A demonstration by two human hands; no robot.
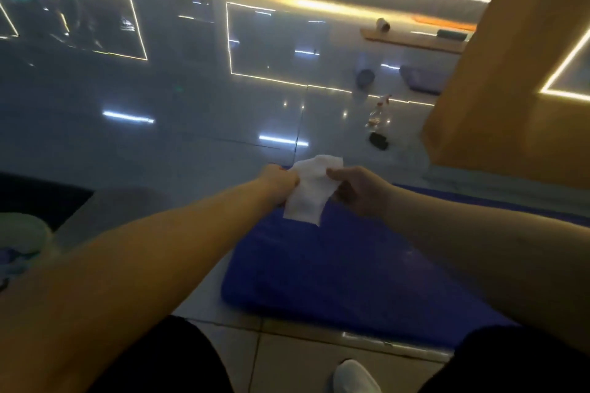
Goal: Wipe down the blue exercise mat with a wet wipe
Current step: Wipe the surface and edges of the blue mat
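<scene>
wet wipe [308, 198]: white sheet held up between both hands, lower edge hanging free over the mat's far-left part. Whether it touches the mat can't be told.
left hand [281, 183]: fingers curled in, pinching the wipe's left edge.
right hand [359, 190]: thumb on top, fingers curled under, pinching the right edge.
why held so: two opposed pinches pull the sheet apart. This is likely to unfold or flatten it so a wider face meets the mat.
blue exercise mat [335, 268]: flat on the tiled floor [191, 99], right of centre. Near-left corner is rounded, and it runs right under the right forearm. It lies directly below the hands, so the wipe can drop straight onto it.
step: prep, wiping probably not started. No wet streaks can be made out because the lighting is dim.
spray bottle [380, 110]: stands far right on the floor, well apart from the mat and untouched.
black object [379, 140]: just near side of the bottle, too blurred to identify.
orange pillar [498, 80]: right, beside the mat's far end.
shoe [354, 376]: white, at the near edge between the knees. The person seems to be crouched at the mat's near edge.
</scene>
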